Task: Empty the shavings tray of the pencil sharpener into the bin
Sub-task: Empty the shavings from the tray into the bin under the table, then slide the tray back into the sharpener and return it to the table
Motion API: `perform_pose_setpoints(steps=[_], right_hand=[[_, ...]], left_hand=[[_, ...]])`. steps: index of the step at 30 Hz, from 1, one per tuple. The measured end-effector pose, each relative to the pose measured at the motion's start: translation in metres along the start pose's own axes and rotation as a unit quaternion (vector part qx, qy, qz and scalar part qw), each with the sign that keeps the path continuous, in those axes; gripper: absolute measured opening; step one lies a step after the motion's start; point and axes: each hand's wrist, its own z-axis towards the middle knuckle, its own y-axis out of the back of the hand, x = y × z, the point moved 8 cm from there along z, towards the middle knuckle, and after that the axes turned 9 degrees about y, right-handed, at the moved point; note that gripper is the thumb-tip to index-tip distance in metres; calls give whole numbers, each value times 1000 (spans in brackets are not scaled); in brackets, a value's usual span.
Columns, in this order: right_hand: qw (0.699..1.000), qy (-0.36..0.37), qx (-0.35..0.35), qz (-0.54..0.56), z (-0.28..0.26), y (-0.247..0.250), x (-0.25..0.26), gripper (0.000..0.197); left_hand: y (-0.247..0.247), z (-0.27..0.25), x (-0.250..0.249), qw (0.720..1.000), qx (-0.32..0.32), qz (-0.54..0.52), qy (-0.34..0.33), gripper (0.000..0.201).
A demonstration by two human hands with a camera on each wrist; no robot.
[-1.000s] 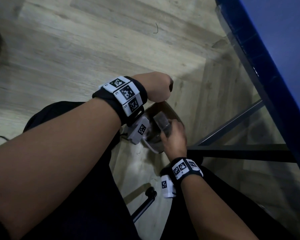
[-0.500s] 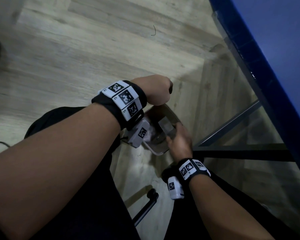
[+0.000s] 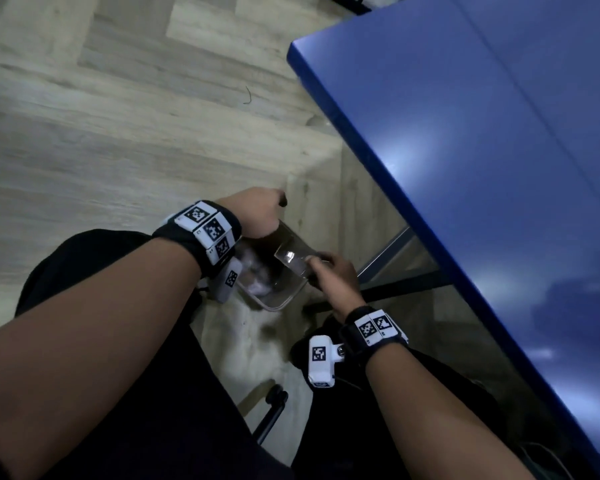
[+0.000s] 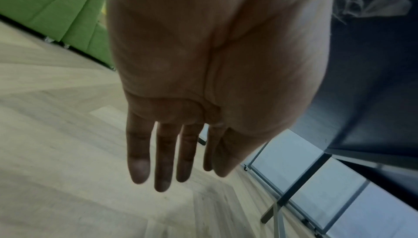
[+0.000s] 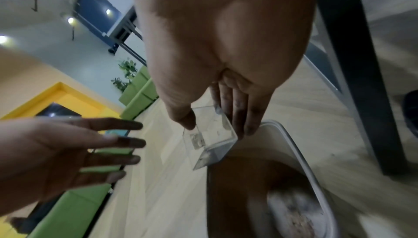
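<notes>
The right hand [image 5: 217, 48] is pinching the clear, boxy plastic shavings tray [image 5: 209, 139] over the white-rimmed bin [image 5: 303, 159], while the left hand [image 4: 203, 63] is hovering with straight, spread fingers.

A blue table [image 3: 482, 174] stands at the right over pale wood flooring [image 3: 101, 133]; green seating [image 4: 56, 9] lies far left.

Clear plastic shavings tray [image 5: 209, 139] looks basically empty, tilted, pinched over the bin [image 5: 303, 161] rim. Bin's pale-rimmed, dark inside, shavings piled at its 5 o'clock corner.
</notes>
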Motion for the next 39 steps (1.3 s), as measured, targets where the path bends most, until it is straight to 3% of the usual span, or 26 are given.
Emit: perform_pose_setpoints(steps=[3,8,10,13,17,19,23,26,35,39], right_hand=[[997,-8,14,76,-27,18,13,25],[983,-14,75,168,-84,36,39,17],[973,-15,103,205,-109,45,51,16],[961,-6,133,242,-151,64,71,16],[966,58,153,202,-200,93,98,16],[971,130,141,144,-224,114,113,20],[954,281,99,-3,-277,155,139,67],[937,339,39,-79,-312,183,146,78],[937,335,-71,-72,-374,270,117,73],[938,322,-106,-69,-390,314,93,75]], left_hand=[[-16,-23,-17,999,26,11,-39,77],[-43,-86,-61,982,52,108,-146,121],[-44,-113,-76,972,37,152,-173,113],[-35,-156,-95,958,0,183,-219,74],[-18,-209,-114,941,-27,215,-261,53],[-14,-235,-128,932,-27,236,-274,50],[-8,-281,-158,921,-39,260,-288,46],[-10,-316,-191,906,-49,272,-321,47],[-50,-370,-284,855,-26,345,-387,64],[-60,-379,-324,821,8,422,-384,91]])
